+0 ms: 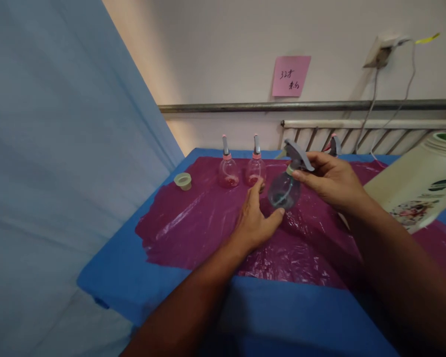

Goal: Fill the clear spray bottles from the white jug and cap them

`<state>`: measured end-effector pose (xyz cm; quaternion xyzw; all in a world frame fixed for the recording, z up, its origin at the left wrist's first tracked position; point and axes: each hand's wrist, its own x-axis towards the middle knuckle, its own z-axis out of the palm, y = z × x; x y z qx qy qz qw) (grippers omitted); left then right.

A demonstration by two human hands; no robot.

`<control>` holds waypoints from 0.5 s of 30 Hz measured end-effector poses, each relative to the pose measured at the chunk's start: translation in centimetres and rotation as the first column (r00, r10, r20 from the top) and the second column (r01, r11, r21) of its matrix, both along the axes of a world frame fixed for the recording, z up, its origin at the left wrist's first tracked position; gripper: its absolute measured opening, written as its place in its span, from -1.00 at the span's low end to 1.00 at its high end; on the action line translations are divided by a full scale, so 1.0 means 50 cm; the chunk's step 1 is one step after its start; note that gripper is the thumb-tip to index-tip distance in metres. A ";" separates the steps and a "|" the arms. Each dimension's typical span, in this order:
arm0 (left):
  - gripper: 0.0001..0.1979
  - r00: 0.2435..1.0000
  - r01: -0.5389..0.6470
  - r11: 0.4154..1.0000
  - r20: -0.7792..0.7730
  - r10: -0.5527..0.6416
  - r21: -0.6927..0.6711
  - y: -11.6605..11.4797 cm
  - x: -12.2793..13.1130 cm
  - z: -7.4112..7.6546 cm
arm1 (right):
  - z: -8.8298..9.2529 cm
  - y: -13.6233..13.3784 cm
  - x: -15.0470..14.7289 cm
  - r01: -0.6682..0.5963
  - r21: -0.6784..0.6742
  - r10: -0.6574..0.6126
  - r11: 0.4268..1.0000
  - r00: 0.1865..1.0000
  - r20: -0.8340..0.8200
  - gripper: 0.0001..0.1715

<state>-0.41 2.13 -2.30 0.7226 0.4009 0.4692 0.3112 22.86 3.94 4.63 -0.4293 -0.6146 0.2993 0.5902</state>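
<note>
At the centre of the dial, with 12 towards the wall, a spray bottle (283, 192) with a grey trigger head and pale collar is held over a purple sheet (193, 223); it tilts, its head towards 1 o'clock and its base towards 7, and a pale tube shows inside.

The right hand (330, 181) comes in from 4 o'clock, its thumb and fingers pinched on the bottle's neck, just under the trigger; the left hand (258, 218) lies at 8 o'clock, thumb and fingers spread apart, the thumb tip at the base of the bottle; whether it touches, I cannot tell.

At 10 o'clock, just beyond the left fingertips, stands a clear bottle with a pink collar (256, 168); its twin (228, 174) stands upright near it, between 9 and 10; at 9, farther out, sits a small pale cup (183, 180); at 2, another trigger head (335, 146) shows partly behind the right hand.

A large white jug (416, 183) leans at 3 o'clock; the sheet covers part of a blue table (282, 307); at 12, a pink note (291, 76) bearing a handwritten 32 is on the wall, above a metal pipe (226, 107).
</note>
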 end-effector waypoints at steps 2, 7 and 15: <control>-0.48 1.000 -0.026 0.995 -0.009 0.027 0.096 -0.002 0.000 0.001 | -0.010 0.014 0.011 0.137 0.023 -0.137 0.990 0.990 -0.032 -0.53; -0.72 0.952 0.245 0.937 -0.244 -0.184 0.250 -0.023 -0.002 0.008 | -0.039 0.086 0.028 0.398 0.101 -0.399 0.912 0.917 -0.003 -0.55; -0.50 0.890 0.297 0.902 -0.432 -0.142 0.314 -0.033 -0.006 0.016 | -0.066 0.240 0.001 0.476 0.003 -0.475 0.879 0.877 0.077 -0.58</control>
